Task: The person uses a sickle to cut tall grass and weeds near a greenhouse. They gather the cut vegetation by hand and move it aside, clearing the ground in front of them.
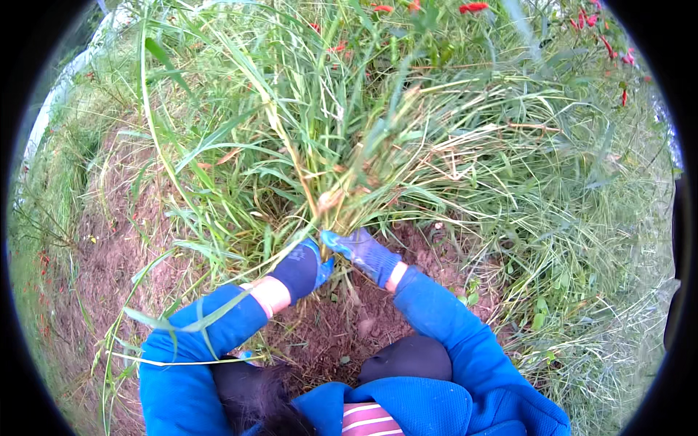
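My left hand (301, 267), in a dark knit glove with blue-coated fingers, curls around the base of a clump of long grass (322, 147). From the other side my right hand (362, 252), gloved the same way, closes on the same stems, close to the left. The grass fans out above both hands, with green blades and yellowed stalks, and part of it is blurred. My fingertips are partly hidden among the stems. Several long blades (191, 327) hang across my left forearm.
Bare reddish soil (322, 343) lies between my knees and the clump. Flattened grass (491, 152) spreads to the right. Red chili peppers (473, 7) show among plants at the top. A pale strip (52, 103) runs along the upper left edge.
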Available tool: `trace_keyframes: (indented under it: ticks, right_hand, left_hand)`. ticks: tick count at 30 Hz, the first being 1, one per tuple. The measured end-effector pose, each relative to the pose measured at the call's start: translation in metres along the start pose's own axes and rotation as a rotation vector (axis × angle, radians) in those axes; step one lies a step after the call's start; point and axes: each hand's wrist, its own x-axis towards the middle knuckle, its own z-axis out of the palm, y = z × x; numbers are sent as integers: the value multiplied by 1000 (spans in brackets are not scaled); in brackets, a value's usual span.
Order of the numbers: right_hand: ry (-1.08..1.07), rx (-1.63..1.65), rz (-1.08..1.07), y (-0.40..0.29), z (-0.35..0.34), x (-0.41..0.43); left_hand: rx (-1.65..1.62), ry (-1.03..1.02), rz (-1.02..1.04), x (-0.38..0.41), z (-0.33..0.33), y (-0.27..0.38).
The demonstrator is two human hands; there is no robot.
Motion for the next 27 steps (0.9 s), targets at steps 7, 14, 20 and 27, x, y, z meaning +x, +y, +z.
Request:
trace_keyframes:
  ticks: [7, 14, 20, 27]
  right_hand:
    - [352, 138, 48, 24, -9, 16]
    - [504, -97, -299, -20, -52, -10]
    - [866, -517, -376, -107, -143, -35]
    - [1091, -1091, -207, -75, -247, -48]
  left_hand:
    - [-68, 134, 190, 0, 21, 23]
    - [-74, 78, 511, -16, -9, 55]
    - [-236, -863, 248, -25, -48, 24]
    - [316, -1105, -360, -74, -3, -142]
